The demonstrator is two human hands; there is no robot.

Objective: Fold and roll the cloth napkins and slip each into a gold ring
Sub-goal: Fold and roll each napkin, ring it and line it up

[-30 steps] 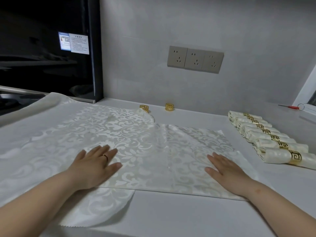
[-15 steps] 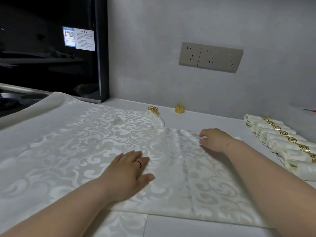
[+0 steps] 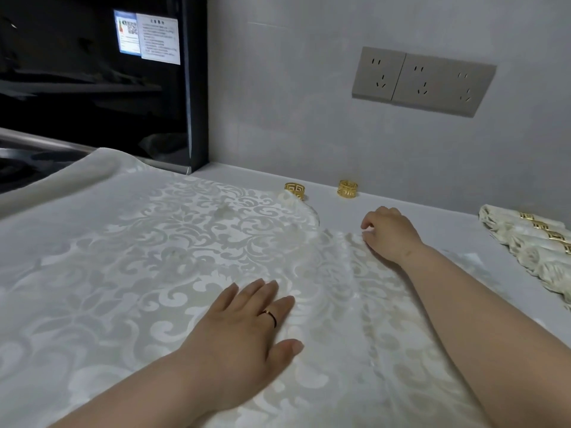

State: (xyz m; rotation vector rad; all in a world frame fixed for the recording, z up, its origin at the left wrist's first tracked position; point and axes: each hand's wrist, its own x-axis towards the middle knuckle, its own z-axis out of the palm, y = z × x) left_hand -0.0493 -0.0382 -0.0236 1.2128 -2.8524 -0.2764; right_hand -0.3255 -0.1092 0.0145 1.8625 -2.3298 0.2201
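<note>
The white scroll-patterned cloth napkin [image 3: 355, 304] lies spread on the pale grey countertop [image 3: 432, 217]. The left hand [image 3: 241, 332] rests flat on its near middle, fingers straight. The right hand [image 3: 391, 234] pinches its far edge with curled fingers. Behind, one openwork gold metal ring [image 3: 295, 190] touches a cloth corner and a second gold ring [image 3: 347, 189] stands near. Rolled cream napkins [image 3: 531, 245] in gold bands lie at the right.

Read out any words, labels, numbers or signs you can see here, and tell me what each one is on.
Blue-edged sticker on the black appliance: a QR code and print, too blurred to read.
White sticker beside it: small print, too blurred to read.
Wall sockets, loose gold rings, spread napkin, rolled napkins: no writing visible.
</note>
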